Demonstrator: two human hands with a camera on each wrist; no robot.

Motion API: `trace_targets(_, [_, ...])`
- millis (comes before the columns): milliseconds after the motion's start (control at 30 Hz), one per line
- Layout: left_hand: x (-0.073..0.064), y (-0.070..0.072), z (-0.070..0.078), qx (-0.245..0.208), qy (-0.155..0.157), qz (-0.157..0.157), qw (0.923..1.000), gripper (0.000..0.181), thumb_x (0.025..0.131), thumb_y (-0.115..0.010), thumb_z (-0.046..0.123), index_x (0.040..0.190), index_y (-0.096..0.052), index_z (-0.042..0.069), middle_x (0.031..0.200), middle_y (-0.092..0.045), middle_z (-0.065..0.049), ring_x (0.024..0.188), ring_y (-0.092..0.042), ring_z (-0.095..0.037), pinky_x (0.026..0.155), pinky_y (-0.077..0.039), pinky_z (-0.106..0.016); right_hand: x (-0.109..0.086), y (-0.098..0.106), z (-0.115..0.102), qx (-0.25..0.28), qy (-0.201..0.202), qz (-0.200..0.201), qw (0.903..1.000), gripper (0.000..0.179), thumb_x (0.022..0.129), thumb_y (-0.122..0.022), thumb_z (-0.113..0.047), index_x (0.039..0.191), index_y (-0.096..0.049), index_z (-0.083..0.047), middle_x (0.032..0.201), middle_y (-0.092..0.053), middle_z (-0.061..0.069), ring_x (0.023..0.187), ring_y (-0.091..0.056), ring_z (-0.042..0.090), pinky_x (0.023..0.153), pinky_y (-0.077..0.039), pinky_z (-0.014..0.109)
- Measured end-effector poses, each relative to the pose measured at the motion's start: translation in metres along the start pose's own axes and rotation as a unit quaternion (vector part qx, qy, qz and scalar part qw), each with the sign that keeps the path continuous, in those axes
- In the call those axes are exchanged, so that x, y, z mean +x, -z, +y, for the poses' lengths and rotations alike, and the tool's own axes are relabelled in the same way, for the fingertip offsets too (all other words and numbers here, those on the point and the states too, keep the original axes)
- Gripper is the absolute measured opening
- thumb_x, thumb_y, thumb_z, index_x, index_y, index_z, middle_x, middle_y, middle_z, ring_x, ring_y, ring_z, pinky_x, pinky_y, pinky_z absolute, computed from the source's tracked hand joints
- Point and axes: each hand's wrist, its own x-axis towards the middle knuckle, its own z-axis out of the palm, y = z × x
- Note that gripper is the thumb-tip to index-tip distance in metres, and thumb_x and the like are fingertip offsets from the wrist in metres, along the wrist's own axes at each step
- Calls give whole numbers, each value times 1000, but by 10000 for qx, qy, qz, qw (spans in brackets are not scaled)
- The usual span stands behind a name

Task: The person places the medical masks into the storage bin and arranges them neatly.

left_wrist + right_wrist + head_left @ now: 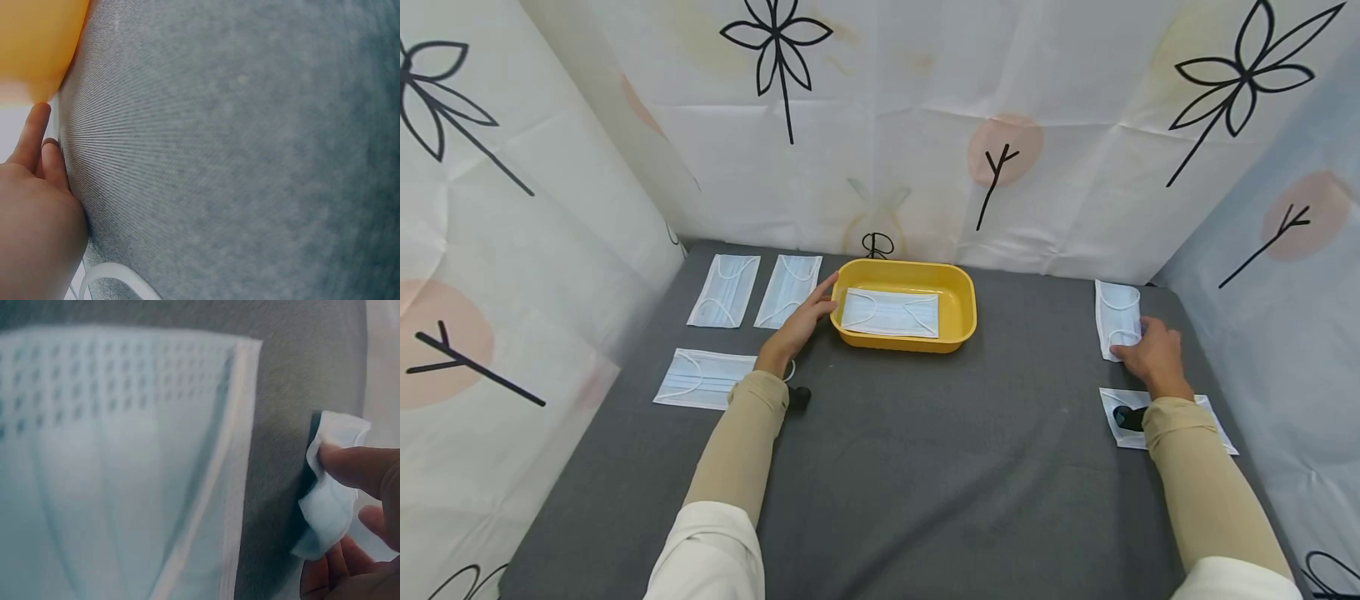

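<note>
A yellow tray (966, 308) stands at the back middle of the table, with one pale blue face mask (891, 313) lying in it. My left hand (795, 332) touches the tray's left side with its fingers extended; in the left wrist view the fingertips meet the yellow wall (44, 50). Over at the far right, my right hand (1153, 357) pinches a face mask (1117, 312) by its lower right part. The right wrist view shows that mask (340, 494) bent between thumb and fingers. Under the right wrist lies another face mask (1123, 425), partly hidden.
Two face masks, one at the far left (724, 290) and one beside it (786, 287), lie left of the tray. A third mask (700, 377) lies nearer, partly covered by the left wrist. Patterned white curtains (887, 192) border the grey table (955, 467).
</note>
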Motion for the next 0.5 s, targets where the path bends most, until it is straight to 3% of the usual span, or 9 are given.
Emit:
trace_targets(267, [2, 0, -3, -3, 17, 11, 10000, 59, 106, -45, 35, 159, -23, 50, 161, -38, -10, 154, -27, -30, 129, -9, -56, -6, 4, -8, 633, -609, -88, 9961, 79, 94, -61, -18, 152, -22, 18, 153, -31, 43, 142, -34, 55, 119, -31, 62])
trace_targets(367, [1, 0, -2, 12, 23, 16, 10000, 59, 105, -45, 35, 159, -23, 50, 160, -38, -10, 154, -27, -30, 129, -9, -56, -9, 5, -7, 1143, -738, -149, 9906, 78, 96, -59, -19, 154, -20, 17, 157, -28, 41, 143, -34, 52, 120, -31, 61])
trace_targets(433, [1, 0, -2, 20, 6, 18, 10000, 60, 105, -45, 34, 159, -23, 50, 160, -39, -10, 154, -28, -30, 129, -9, -56, -10, 5, -6, 1497, -796, -176, 9854, 77, 98, -58, -18, 156, -19, 14, 158, -29, 38, 136, -44, 47, 114, -42, 54])
trace_targets(500, [1, 0, -2, 18, -24, 19, 10000, 60, 105, -45, 34, 159, -23, 50, 160, -38, -10, 154, -28, -30, 129, -9, -56, -12, 3, -5, 1773, -821, -178, 9806, 75, 98, -57, -17, 156, -20, 13, 158, -31, 36, 120, -55, 37, 99, -56, 40])
